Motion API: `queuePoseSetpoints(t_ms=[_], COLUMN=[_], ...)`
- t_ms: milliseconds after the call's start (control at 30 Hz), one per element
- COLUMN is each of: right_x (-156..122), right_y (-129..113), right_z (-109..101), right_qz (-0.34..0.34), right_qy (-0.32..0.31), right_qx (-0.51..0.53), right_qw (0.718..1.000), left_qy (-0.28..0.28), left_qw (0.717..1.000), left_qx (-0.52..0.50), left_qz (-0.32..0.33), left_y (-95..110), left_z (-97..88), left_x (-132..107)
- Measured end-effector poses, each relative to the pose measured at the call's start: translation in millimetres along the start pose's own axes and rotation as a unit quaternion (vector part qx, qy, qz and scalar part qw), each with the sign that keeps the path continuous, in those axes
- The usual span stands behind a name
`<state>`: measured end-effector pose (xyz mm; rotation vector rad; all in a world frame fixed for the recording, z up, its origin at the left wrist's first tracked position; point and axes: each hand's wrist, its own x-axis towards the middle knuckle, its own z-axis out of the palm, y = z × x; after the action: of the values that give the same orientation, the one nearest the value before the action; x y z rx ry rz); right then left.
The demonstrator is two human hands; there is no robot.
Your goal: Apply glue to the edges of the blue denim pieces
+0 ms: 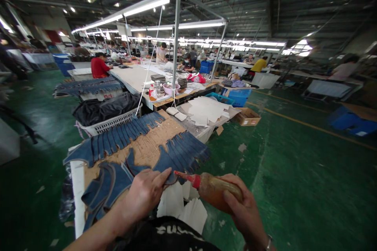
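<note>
My right hand (243, 208) is wrapped round a squeeze bottle (216, 193) with amber contents and a red nozzle. The bottle lies tilted nearly flat, its tip pointing left, close to the edge of a blue leather-like piece (169, 177). At that edge is my left hand (147, 188), index finger stretched over the piece and the other fingers curled; its thumb is hidden. Overlapping blue pieces fan out in a row (184, 151) just beyond. Another row (118, 137) runs along the board's far side, and curved loose blue pieces (107, 184) lie left of my left hand.
The brown board (147, 143) carries the blue pieces. White sheets (193, 213) hang or lie below its near edge. Behind stand a white basket (113, 122) with black material, a long table (129, 76) and a metal light frame (176, 39). A cardboard box (249, 117) sits on the green floor. Several people work farther back.
</note>
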<state>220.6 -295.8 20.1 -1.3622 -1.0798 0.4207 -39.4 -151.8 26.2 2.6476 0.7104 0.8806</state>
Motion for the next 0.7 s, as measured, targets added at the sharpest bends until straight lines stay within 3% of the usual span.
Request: queuePoseSetpoints(t_ms=[200, 333, 433, 600, 700], right_x=[-5.9, -10.1, -6.7, 2.2, 3.8], right_y=[5.9, 7.3, 12.0, 25.4, 32.5], right_z=[-2.7, -0.8, 1.0, -0.4, -0.5], right_qz=[0.049, 0.088, 0.093, 0.124, 0.148], right_qy=[-0.084, -0.122, -0.09, -0.027, -0.004], right_qx=[0.034, 0.091, 0.109, 0.044, 0.083], right_qw=[0.995, 0.984, 0.986, 0.991, 0.985], left_qy=[0.076, 0.08, 0.069, 0.067, 0.06], left_qw=[0.979, 0.972, 0.971, 0.965, 0.963], left_qx=[0.13, 0.155, 0.16, 0.173, 0.178], left_qz=[0.136, 0.16, 0.167, 0.188, 0.191], left_y=[3.4, 5.4, 4.1, 2.7, 2.7], left_z=[-2.5, -5.2, -5.4, -4.3, -4.1], left_x=[6.5, 10.5, 11.1, 12.8, 14.9])
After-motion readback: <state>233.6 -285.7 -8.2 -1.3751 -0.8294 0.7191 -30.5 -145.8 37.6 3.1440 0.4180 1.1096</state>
